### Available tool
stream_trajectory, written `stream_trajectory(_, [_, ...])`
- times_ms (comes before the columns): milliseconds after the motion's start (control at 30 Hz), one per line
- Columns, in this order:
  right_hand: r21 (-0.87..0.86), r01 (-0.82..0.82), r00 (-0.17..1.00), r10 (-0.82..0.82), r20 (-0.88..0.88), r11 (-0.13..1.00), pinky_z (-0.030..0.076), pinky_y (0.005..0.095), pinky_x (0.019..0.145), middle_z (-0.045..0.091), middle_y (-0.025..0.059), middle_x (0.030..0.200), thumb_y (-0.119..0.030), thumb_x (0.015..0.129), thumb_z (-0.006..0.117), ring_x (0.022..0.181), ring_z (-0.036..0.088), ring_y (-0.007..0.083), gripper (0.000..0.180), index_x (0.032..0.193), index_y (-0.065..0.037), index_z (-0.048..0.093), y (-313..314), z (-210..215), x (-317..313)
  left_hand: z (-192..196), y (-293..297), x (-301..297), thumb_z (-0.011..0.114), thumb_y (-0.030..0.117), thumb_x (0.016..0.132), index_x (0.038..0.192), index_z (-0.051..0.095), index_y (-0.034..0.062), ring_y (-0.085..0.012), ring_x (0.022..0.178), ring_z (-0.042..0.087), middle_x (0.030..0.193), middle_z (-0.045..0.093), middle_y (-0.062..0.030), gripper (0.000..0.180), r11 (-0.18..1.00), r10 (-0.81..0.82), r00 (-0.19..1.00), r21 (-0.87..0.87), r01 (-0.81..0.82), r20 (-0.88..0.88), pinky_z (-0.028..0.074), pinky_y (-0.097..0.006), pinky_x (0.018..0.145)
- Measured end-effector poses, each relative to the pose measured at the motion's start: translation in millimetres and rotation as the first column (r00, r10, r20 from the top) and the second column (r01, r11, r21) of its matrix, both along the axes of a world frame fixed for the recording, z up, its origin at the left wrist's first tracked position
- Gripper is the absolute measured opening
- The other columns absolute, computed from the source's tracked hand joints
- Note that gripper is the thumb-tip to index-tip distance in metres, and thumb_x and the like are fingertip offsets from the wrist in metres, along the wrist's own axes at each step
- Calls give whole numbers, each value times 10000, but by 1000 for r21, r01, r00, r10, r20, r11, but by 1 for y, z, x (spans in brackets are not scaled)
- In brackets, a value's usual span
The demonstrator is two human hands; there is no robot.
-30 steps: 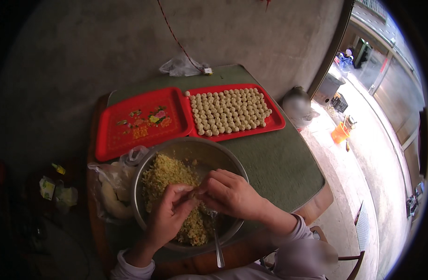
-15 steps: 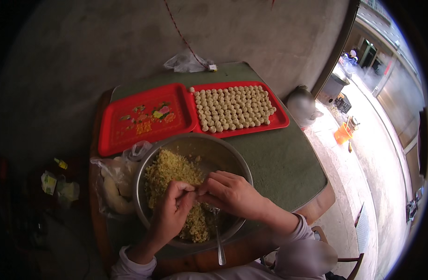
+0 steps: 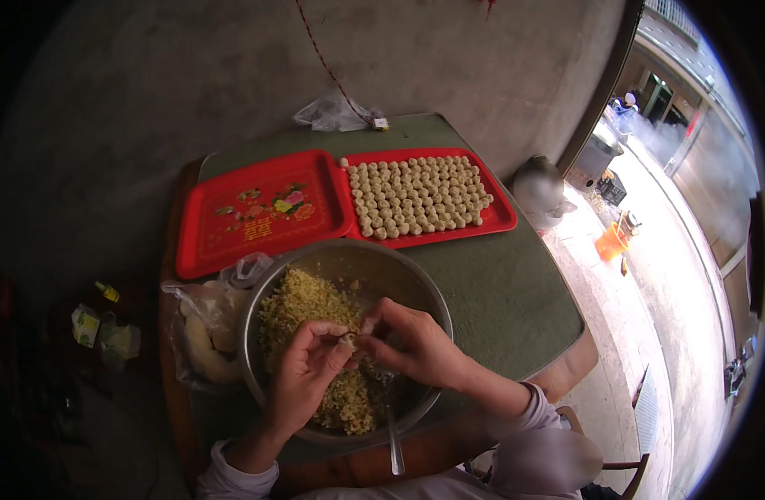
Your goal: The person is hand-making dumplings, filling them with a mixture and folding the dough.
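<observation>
Over a steel bowl (image 3: 403, 279), my left hand (image 3: 303, 371) and my right hand (image 3: 416, 342) meet. Pinched between their fingertips is a small filled dough ball (image 3: 349, 337), mostly covered by the fingers. Crumbly yellow filling with green flecks (image 3: 306, 302) is heaped on the bowl's left side. A metal spoon (image 3: 395, 442) leans in the bowl, its handle over the near rim. Behind, rows of small round filled dough balls (image 3: 416, 196) sit on a red tray (image 3: 501, 218).
A second red tray (image 3: 220, 212) with a flower print lies to the left. A clear bag with pale dough (image 3: 203, 346) sits beside the bowl on the green table (image 3: 507, 292). A crumpled plastic bag (image 3: 328, 114) lies by the wall. An orange bucket (image 3: 612, 242) stands outside at right.
My right hand's fingers have lifted and spread slightly, and its thumb shows more. The small dough ball is now partly visible between the fingertips. Trays and bowl stay put.
</observation>
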State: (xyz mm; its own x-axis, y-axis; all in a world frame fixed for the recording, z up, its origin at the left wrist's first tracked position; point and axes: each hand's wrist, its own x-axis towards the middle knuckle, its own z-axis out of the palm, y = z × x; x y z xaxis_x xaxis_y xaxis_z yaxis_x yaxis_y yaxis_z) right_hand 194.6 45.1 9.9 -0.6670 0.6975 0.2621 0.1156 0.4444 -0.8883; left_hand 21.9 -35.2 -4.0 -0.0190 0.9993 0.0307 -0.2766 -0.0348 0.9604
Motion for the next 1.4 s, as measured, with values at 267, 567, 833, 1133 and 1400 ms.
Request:
stream_trajectory(267, [-110, 129, 972, -103, 212, 986, 454, 290, 623, 610, 50, 815, -129, 878, 640, 730, 593, 134, 152, 883, -29, 526, 7, 2, 3, -1, 1, -1, 544, 85, 947, 1083, 495, -1, -129, 882, 614, 1010, 584, -74, 168, 1000, 20, 1000, 13, -20, 0, 521, -254, 784])
stream_trajectory(567, [351, 54, 998, -59, 2, 935, 476, 363, 737, 571, 90, 890, -36, 784, 661, 834, 568, 289, 158, 910, -43, 566, 5, -1, 2, 1, 2, 3, 548, 96, 947, 1086, 526, 4, -128, 878, 614, 1003, 597, -65, 168, 997, 80, 996, 14, -80, 44, 519, -269, 792])
stream_trajectory(833, [843, -170, 972, -56, 229, 511, 472, 319, 657, 539, 49, 853, -120, 711, 671, 783, 546, 212, 204, 891, -87, 581, 9, 16, 12, -1, 3, -8, 548, 106, 949, 1107, 579, -26, -118, 878, 616, 955, 628, -61, 208, 999, -43, 998, -35, 42, -35, 513, -248, 789])
stream_trajectory(1133, [804, -89, 986, -60, 153, 589, 457, 314, 599, 520, 36, 795, -133, 706, 695, 690, 526, 205, 233, 904, -84, 583, 10, 8, 9, 4, 3, -11, 557, 102, 944, 1073, 595, -16, -107, 837, 605, 905, 628, -49, 178, 991, -119, 993, -69, 117, -23, 498, -248, 778])
stream_trajectory(1400, [726, 12, 993, -94, 72, 688, 459, 337, 586, 512, 54, 763, -75, 689, 709, 677, 534, 237, 227, 858, -70, 558, 0, 5, 1, 3, 2, -11, 550, 105, 948, 1112, 585, -20, -117, 875, 608, 931, 622, -52, 209, 990, -75, 997, -117, 74, -6, 501, -258, 807])
